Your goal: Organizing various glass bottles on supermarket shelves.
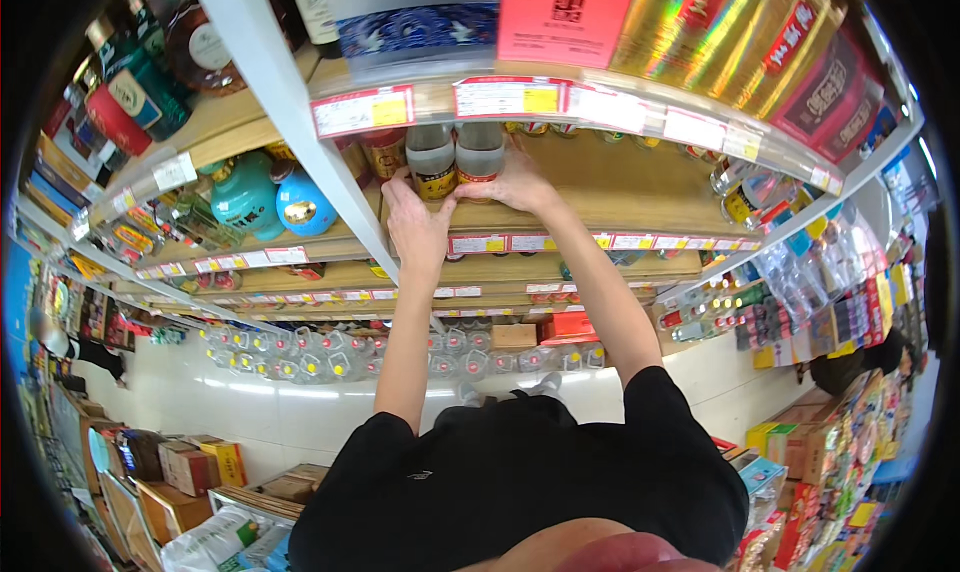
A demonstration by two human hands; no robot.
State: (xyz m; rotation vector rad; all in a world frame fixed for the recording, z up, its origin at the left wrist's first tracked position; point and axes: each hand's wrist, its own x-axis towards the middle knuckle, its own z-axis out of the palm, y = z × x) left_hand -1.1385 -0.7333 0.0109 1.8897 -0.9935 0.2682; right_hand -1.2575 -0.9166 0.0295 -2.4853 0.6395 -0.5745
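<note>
Two clear glass bottles stand side by side on a wooden shelf board (622, 185), their tops hidden under the shelf above. My left hand (417, 219) grips the left bottle (433, 159), which has a dark and yellow label, low on its body. Around the lower part of the right bottle (480, 155), with its red-edged label, my right hand (517, 184) is closed, thumb across the front. A red and gold container (385, 155) sits just left of the bottles, partly behind my left fingers.
Overhead, a shelf edge with price tags (517, 97) carries boxed goods. A white upright post (300, 121) rises on the left, with a blue round bottle (302, 200) beyond it. Large clear jugs (315, 354) line the floor below. People are partly visible at both sides.
</note>
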